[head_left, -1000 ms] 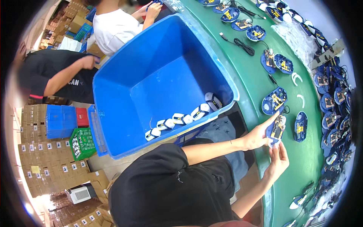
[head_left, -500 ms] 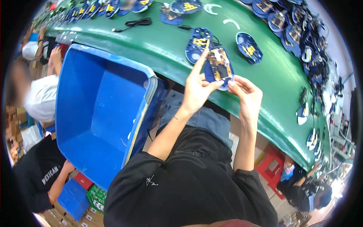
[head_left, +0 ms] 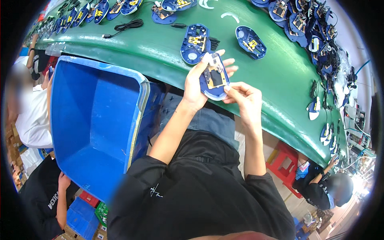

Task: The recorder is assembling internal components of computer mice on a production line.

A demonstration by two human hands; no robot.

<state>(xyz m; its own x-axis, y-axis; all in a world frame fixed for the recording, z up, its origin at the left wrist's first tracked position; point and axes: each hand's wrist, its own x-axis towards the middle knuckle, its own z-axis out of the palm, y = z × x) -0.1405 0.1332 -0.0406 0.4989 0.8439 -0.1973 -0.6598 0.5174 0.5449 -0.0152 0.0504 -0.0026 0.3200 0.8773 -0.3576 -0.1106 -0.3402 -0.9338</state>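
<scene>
A blue oval housing half with a circuit board [head_left: 215,77] is held up over the table's near edge. My left hand [head_left: 195,86] is closed round its left side, the thumb near the upper edge and fingers showing beyond the far side. A pale curved strip [head_left: 216,97] runs along the housing's near rim. At that rim's right end my right hand [head_left: 246,96] pinches with thumb and forefinger. Just beyond lies an open blue shell [head_left: 195,44] with yellow parts inside, a dark cable beside it. Another open blue shell [head_left: 251,43] rests further right.
A large blue bin [head_left: 96,116] stands left of me, against the green table [head_left: 160,44]. A coiled black cable [head_left: 129,25] and a pale crescent piece [head_left: 230,17] lie on the table. Housings are piled at the right [head_left: 298,22]. Other people work left and right.
The held housing has come nearer and turned more upright. My left hand's fingers have moved from its near end to wrap round behind it. My right hand still pinches its near rim.
</scene>
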